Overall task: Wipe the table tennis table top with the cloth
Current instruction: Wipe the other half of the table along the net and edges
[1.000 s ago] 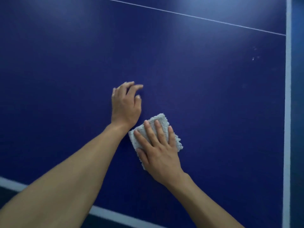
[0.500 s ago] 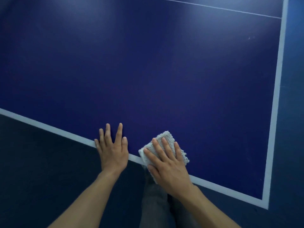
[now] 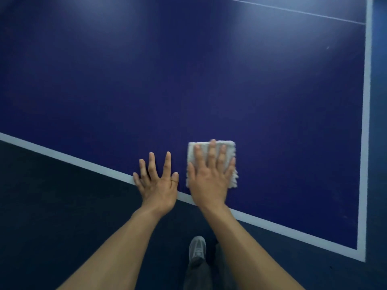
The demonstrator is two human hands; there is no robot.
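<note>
The dark blue table tennis table top (image 3: pixel 188 80) fills most of the view, with a white line along its near edge and its right edge. A folded grey-white cloth (image 3: pixel 229 147) lies flat on the top just inside the near edge. My right hand (image 3: pixel 210 176) presses on the cloth with straight, spread fingers and covers most of it. My left hand (image 3: pixel 158 183) rests flat on the near edge line beside it, fingers straight and spread, holding nothing.
Dark floor (image 3: pixel 62 216) lies below the near edge. My grey shoe (image 3: pixel 197 248) and trouser leg stand on it under the table edge. The table's right near corner (image 3: pixel 361 255) is at the lower right. A thin white centre line (image 3: pixel 293 10) crosses the far top.
Both hands and the cloth have come from further in on the table to its near edge. The cloth now lies squarer, with my right hand's fingers pointing straight ahead.
</note>
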